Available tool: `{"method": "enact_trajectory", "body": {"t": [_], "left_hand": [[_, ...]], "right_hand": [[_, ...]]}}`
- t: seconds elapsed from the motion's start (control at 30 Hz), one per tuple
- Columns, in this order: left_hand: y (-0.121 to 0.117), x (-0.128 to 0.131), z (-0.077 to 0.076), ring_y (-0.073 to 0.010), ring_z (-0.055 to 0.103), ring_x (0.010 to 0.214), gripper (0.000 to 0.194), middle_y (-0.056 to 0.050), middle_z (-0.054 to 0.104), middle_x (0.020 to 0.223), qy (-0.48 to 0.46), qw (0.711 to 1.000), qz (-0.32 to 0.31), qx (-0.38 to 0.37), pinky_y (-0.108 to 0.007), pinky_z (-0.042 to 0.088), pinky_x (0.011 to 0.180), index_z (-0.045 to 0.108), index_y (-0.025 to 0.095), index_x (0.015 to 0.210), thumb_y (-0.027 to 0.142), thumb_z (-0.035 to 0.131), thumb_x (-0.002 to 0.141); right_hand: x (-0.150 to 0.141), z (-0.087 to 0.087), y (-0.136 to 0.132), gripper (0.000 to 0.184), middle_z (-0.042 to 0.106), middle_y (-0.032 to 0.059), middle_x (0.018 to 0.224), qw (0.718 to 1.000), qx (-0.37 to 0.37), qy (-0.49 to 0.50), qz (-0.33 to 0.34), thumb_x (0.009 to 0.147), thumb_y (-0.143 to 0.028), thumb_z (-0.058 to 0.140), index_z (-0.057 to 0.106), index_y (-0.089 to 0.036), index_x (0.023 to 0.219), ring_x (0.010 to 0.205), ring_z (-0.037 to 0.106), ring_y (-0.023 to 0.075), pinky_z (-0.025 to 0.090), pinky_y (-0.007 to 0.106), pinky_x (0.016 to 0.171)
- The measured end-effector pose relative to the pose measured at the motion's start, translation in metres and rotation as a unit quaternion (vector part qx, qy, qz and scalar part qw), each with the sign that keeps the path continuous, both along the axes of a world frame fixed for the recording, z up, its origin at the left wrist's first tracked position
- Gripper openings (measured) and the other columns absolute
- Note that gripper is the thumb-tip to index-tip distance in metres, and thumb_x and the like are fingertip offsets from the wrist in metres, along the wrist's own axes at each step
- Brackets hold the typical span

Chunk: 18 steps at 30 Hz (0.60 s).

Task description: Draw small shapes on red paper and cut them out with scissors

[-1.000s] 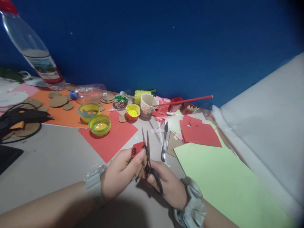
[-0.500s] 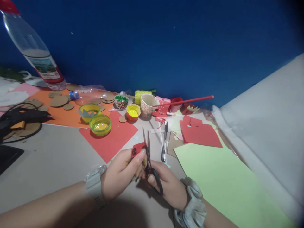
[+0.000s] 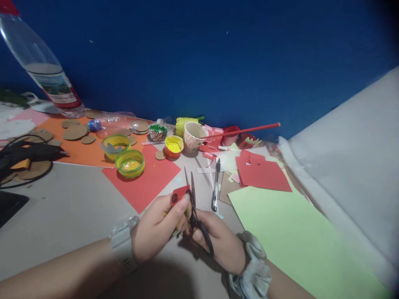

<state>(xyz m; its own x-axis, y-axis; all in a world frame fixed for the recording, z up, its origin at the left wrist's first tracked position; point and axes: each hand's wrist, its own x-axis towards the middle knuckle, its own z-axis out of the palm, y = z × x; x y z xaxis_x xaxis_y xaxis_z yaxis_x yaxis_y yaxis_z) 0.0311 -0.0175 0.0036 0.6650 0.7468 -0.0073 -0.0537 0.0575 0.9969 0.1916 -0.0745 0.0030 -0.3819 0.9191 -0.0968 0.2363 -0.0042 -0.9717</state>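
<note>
Pinched in my left hand (image 3: 163, 226) is a small piece of red paper (image 3: 180, 193) with black drawn marks. Something yellow-green shows below it, partly hidden by my fingers. My right hand (image 3: 218, 238) grips black-handled scissors (image 3: 193, 203), fingers in the loops. The blades point away from me, slightly apart, beside the right edge of the red piece. Both hands touch or nearly touch above the grey table (image 3: 77, 211). Beyond them lies a red paper sheet (image 3: 143, 187), with a yellow-green ring-shaped cup (image 3: 130, 164) on its left part.
A pen (image 3: 215, 187) lies right of the blades. Green paper (image 3: 296, 232) and red sheets (image 3: 264, 172) spread to the right. Behind stand a paint cup (image 3: 173, 146) and a paper cup (image 3: 193, 139) with a red stick. At left are a glue gun (image 3: 31, 151) and a water bottle (image 3: 52, 79).
Both hands hold nearly the same pose, the scissors staying beside the red paper. The blades look slightly shifted left, along with the whole view.
</note>
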Motion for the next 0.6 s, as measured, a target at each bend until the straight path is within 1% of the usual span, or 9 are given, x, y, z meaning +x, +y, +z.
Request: {"method": "enact_trajectory", "body": {"t": [0.2, 0.47, 0.6], "left_hand": [[0.0002, -0.0008, -0.0004, -0.0088, 0.044, 0.051, 0.048, 0.004, 0.045, 0.053, -0.001, 1.0, -0.003, 0.004, -0.021, 0.037, 0.053, 0.044, 0.018, 0.06, 0.044, 0.034, 0.099], [0.0008, -0.0004, -0.002, -0.0086, 0.042, 0.05, 0.047, 0.004, 0.044, 0.053, 0.018, 1.0, 0.003, 0.022, -0.021, 0.036, 0.051, 0.043, 0.018, 0.06, 0.044, 0.034, 0.099], [0.0006, 0.0006, -0.0012, -0.0092, 0.043, 0.051, 0.047, 0.004, 0.044, 0.053, 0.012, 1.0, -0.001, 0.012, -0.021, 0.037, 0.052, 0.043, 0.019, 0.06, 0.044, 0.034, 0.099]], "right_hand": [[0.0001, 0.0019, 0.0004, 0.05, 0.05, 0.0013, 0.077, 1.0, 0.002, 0.0, 0.006, 0.089, -0.066, 0.038, 0.05, -0.017, 0.085, 0.066, 0.042, 0.0127, 0.037, 0.023, 0.059], [0.0004, -0.0016, -0.0006, 0.047, 0.048, -0.0002, 0.075, 1.0, 0.007, -0.013, -0.008, 0.09, -0.064, 0.039, 0.047, -0.018, 0.082, 0.067, 0.042, 0.0126, 0.037, 0.024, 0.062], [0.0009, -0.0017, -0.0005, 0.047, 0.048, 0.0003, 0.074, 1.0, 0.01, -0.01, -0.007, 0.09, -0.063, 0.04, 0.049, -0.018, 0.083, 0.067, 0.043, 0.0132, 0.038, 0.024, 0.062]]}}
